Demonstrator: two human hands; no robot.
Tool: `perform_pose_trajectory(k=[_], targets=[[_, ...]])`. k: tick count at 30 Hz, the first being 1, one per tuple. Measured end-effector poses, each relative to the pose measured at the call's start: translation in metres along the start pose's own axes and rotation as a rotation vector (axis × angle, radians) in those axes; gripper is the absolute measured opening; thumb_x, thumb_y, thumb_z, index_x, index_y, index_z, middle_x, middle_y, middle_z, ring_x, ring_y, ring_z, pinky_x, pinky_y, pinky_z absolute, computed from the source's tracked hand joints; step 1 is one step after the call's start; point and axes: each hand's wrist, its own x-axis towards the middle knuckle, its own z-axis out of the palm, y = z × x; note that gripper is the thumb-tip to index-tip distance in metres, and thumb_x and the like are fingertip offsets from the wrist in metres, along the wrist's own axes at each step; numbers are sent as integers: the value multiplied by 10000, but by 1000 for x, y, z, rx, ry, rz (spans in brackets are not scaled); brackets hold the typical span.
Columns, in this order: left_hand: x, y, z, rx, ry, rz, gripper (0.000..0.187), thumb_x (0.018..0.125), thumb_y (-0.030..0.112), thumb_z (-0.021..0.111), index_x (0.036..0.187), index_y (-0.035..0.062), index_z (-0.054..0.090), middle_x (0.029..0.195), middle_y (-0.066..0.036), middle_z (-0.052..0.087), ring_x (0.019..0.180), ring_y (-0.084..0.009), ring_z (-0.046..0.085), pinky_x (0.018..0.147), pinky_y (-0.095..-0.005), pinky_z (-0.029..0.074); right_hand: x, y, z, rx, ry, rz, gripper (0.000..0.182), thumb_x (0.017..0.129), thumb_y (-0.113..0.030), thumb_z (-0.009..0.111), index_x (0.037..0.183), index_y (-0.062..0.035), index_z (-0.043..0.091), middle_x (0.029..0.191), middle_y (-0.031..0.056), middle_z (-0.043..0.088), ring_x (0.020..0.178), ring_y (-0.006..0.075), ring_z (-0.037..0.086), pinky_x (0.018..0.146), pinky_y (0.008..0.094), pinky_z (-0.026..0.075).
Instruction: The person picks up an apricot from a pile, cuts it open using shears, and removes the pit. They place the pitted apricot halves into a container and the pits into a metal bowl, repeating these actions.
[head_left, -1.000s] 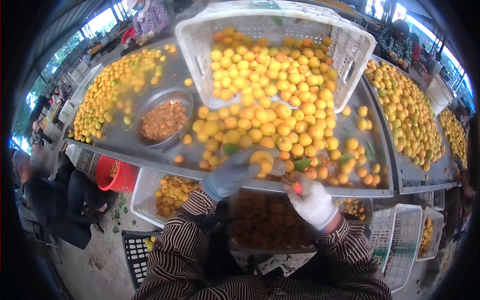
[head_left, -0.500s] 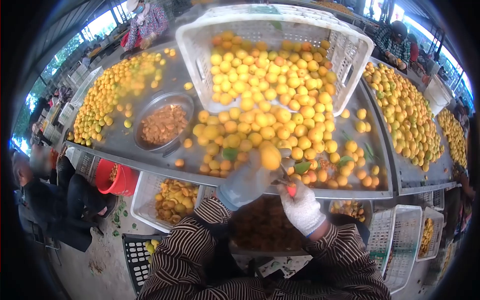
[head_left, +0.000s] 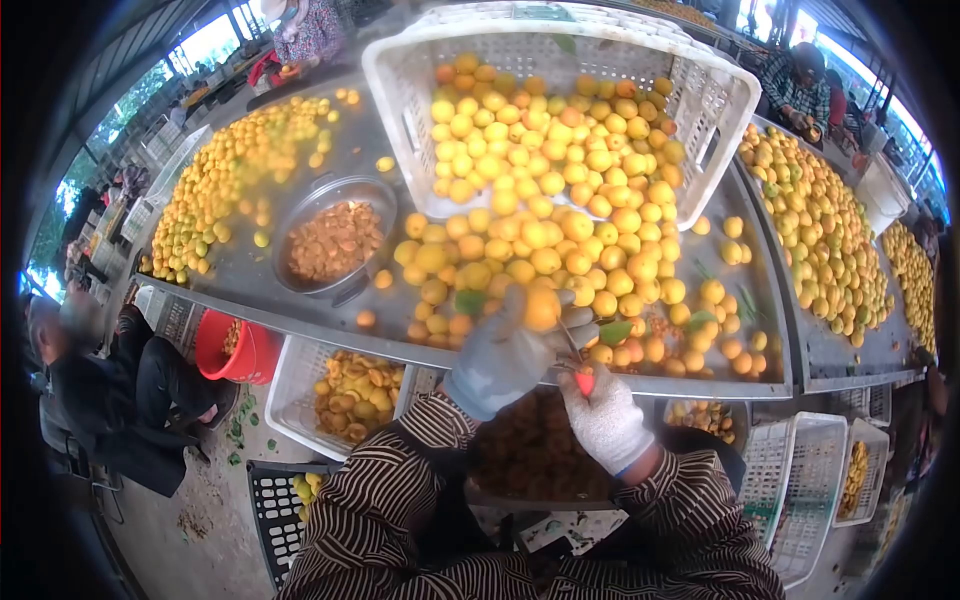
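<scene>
My left hand (head_left: 492,365), in a grey-blue glove, has its fingers wrapped round a yellow-orange apricot (head_left: 542,309) over the front edge of the metal table (head_left: 250,283). My right hand (head_left: 610,422), in a white knit glove, grips a small knife (head_left: 584,381) by its red handle. The thin blade points up toward the apricot, close to my left fingertips. Just beyond both hands lies a heap of apricots (head_left: 545,260), spilling out of a tipped white crate (head_left: 395,120). A green leaf (head_left: 614,332) rests among the fruit beside the blade.
A metal bowl (head_left: 281,222) of brown pieces sits left of the heap. Below the table edge are a white crate (head_left: 290,395) of cut fruit, a red bucket (head_left: 250,352) and a black crate (head_left: 272,510). People sit or stand around, one person (head_left: 110,380) close on the left.
Both hands keep their hold on the apricot and the knife, close together. The view has shifted slightly, so the table contents sit a little further right. A person at the upper left has moved.
</scene>
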Motion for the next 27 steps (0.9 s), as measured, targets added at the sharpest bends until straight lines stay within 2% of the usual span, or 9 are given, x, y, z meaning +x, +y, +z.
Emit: perform_pose_trajectory(k=[5, 9, 11, 13, 15, 17, 20, 22, 27], targets=[[3, -4, -19, 83, 20, -27, 753, 971, 595, 424, 1429, -2, 384, 1314, -129, 518, 1242, -312, 497, 1013, -522, 450, 1, -2, -3, -44, 2, 42, 249, 939, -258, 600, 957, -12, 570, 762, 255, 621, 785, 458, 623, 670, 503, 501], [-8, 16, 6, 233, 58, -83, 733, 989, 553, 441, 1471, 11, 331, 1354, -111, 470, 1216, -244, 503, 1020, -486, 449, 4, -5, -13, -177, -62, 94, 272, 937, -276, 601, 933, -7, 563, 757, 261, 623, 780, 459, 627, 671, 507, 506], [-3, 17, -6, 667, 129, 102, 720, 997, 504, 480, 1507, 34, 285, 1334, -91, 457, 1217, -182, 490, 1001, -457, 465, 4, -4, -14, -197, -38, 73, 280, 938, -284, 600, 926, -7, 561, 757, 261, 625, 778, 459, 628, 671, 510, 506], [0, 19, -12, 627, 101, 128, 599, 1000, 364, 554, 1462, 38, 356, 1290, -73, 474, 1151, -159, 544, 950, -393, 499, 5, -1, -16, -234, -36, 74, 293, 940, -299, 593, 922, -8, 561, 761, 262, 628, 782, 463, 630, 676, 516, 507], [0, 22, -14, 1285, 102, 163, 452, 989, 213, 575, 1369, 15, 430, 1215, -76, 515, 1043, -149, 609, 898, -321, 520, 3, 0, -12, -268, -42, 102, 305, 940, -310, 593, 922, -7, 560, 772, 265, 629, 791, 462, 629, 682, 516, 506], [1, 18, -9, 1217, 158, 161, 359, 964, 117, 578, 1286, 2, 467, 1157, -93, 553, 959, -140, 642, 867, -261, 518, 5, 1, -11, -223, -46, 103, 308, 939, -310, 596, 930, -5, 562, 779, 268, 629, 802, 462, 629, 688, 515, 506], [-2, 7, -5, 1041, 208, 135, 410, 984, 244, 587, 1291, 2, 465, 1143, -134, 577, 1031, -189, 636, 892, -317, 526, 5, 5, -3, -122, -53, 116, 310, 935, -307, 602, 949, 1, 566, 795, 272, 631, 822, 462, 628, 701, 513, 505], [1, -5, -3, 422, 258, 53, 502, 1015, 409, 504, 1300, -2, 458, 1198, -175, 579, 1093, -266, 618, 934, -396, 517, 4, 2, 1, -75, -52, 148, 306, 933, -290, 604, 990, 9, 573, 823, 276, 636, 841, 462, 627, 714, 508, 506], [9, -20, -20, 467, 198, 70, 630, 1045, 519, 291, 1322, -28, 437, 1258, -210, 574, 1152, -332, 585, 1002, -457, 467, 8, 3, 8, -73, -55, 149, 298, 932, -266, 603, 1029, 13, 571, 840, 275, 640, 849, 466, 625, 715, 505, 508]])
